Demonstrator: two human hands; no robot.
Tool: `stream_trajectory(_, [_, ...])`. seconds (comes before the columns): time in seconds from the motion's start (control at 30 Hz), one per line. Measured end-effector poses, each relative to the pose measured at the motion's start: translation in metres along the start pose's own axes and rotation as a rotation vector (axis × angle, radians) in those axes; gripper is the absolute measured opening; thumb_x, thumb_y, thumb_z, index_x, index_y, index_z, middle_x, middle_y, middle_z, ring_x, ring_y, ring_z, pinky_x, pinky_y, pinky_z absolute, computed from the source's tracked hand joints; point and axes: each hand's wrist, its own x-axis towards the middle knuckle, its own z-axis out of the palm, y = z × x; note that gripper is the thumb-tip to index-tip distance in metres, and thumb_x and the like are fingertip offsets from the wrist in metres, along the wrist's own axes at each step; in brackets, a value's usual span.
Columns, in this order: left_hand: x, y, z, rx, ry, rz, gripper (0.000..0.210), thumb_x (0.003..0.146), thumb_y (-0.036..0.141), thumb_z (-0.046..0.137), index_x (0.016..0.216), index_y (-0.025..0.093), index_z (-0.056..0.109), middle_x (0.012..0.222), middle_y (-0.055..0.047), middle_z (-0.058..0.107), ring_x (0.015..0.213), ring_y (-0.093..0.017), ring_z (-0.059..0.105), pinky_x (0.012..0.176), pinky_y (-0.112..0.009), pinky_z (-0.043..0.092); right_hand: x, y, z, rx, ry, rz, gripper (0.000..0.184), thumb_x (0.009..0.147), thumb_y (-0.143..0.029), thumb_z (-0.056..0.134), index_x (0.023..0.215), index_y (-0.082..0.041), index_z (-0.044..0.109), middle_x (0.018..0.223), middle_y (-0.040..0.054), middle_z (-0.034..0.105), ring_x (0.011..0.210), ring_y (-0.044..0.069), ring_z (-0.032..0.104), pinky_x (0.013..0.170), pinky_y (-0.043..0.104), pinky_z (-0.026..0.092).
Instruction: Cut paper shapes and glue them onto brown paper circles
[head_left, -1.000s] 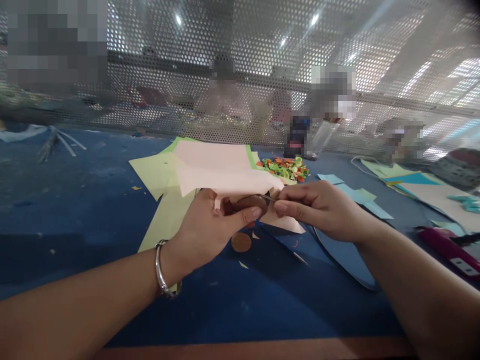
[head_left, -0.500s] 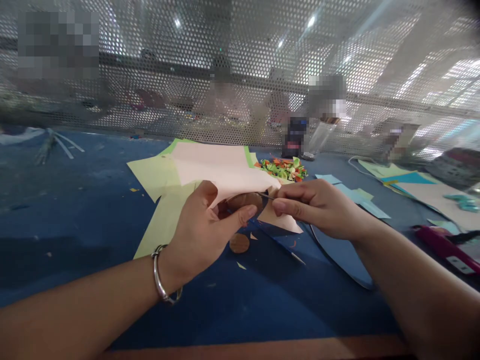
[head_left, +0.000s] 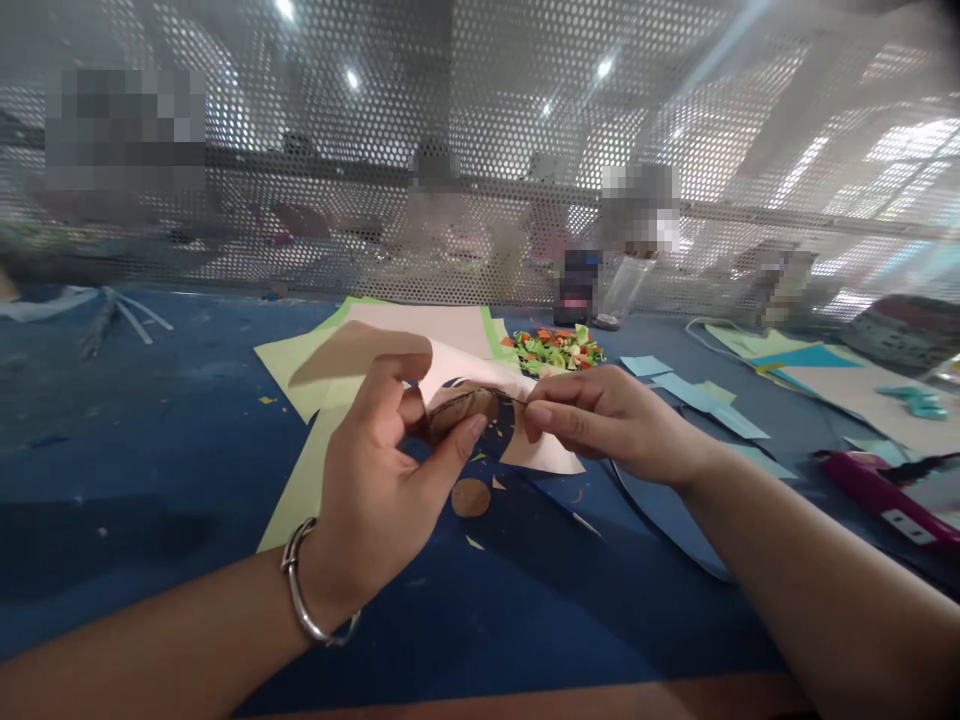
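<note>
My left hand (head_left: 397, 470), with a silver bangle at the wrist, is closed on a brown round disc (head_left: 454, 412), its thumb along the disc's near face. A sheet of pale pink paper (head_left: 469, 365) curves up over the disc and my left fingers. To the right, my right hand (head_left: 581, 410) pinches the same sheet beside a curved cut-out; a thin dark line runs from the disc toward its fingertips, and I cannot make out whether it is a tool. A second brown disc (head_left: 471, 497) lies flat on the table below, near small paper scraps.
Green and pink sheets (head_left: 300, 375) lie behind my left hand. A heap of orange and green clippings (head_left: 559, 350) sits beyond the right hand. A blue pen-like stick (head_left: 562, 505), blue paper pieces (head_left: 697, 400) and a magenta tool (head_left: 885, 495) lie rightward. A perforated metal screen (head_left: 480, 220) stands behind.
The pink paper has lifted and curled leftward over my left hand, and the cut-out beside the disc shows more widely. My right hand has shifted slightly left.
</note>
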Motion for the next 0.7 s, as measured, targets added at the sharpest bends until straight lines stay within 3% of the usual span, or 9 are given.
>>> stream_trajectory(0.07, [-0.003,-0.001,0.002,0.122,0.027,0.084,0.051,0.079,0.024,0.079,0.122,0.029,0.052,0.089,0.000,0.078,0.088,-0.025,0.073,0.074,-0.033,0.053,-0.001,-0.001,0.001,0.046,-0.003,-0.002,0.039,0.095,-0.050,0.060,0.081,-0.014,0.065,0.055,-0.0074,0.035,0.045,0.006,0.027,0.042,0.022,0.019])
stream_trajectory(0.23, [-0.008,-0.001,0.008,-0.104,-0.050,0.149,0.044,0.082,0.020,0.076,0.118,0.033,0.053,0.097,0.002,0.077,0.087,-0.024,0.074,0.083,-0.036,0.056,-0.002,-0.004,0.003,0.084,-0.017,-0.012,0.041,0.093,-0.052,0.062,0.081,-0.012,0.066,0.054,-0.0070,0.036,0.046,0.006,0.028,0.042,0.022,0.018])
stream_trajectory(0.53, [0.000,0.007,0.006,-0.400,-0.246,-0.020,0.047,0.086,0.014,0.071,0.118,0.029,0.041,0.085,0.002,0.076,0.084,-0.018,0.074,0.080,-0.031,0.056,-0.002,-0.008,0.006,0.073,0.004,-0.049,0.042,0.095,-0.050,0.059,0.079,-0.012,0.067,0.053,-0.0067,0.037,0.046,0.006,0.028,0.042,0.022,0.020])
stream_trajectory(0.7, [0.004,-0.002,0.005,-0.373,-0.218,-0.145,0.033,0.080,0.022,0.078,0.100,0.026,0.051,0.084,0.002,0.075,0.085,-0.019,0.073,0.073,-0.028,0.055,-0.001,-0.004,0.006,0.024,0.006,-0.046,0.044,0.095,-0.052,0.059,0.076,-0.013,0.066,0.053,-0.0066,0.037,0.046,0.006,0.028,0.042,0.022,0.019])
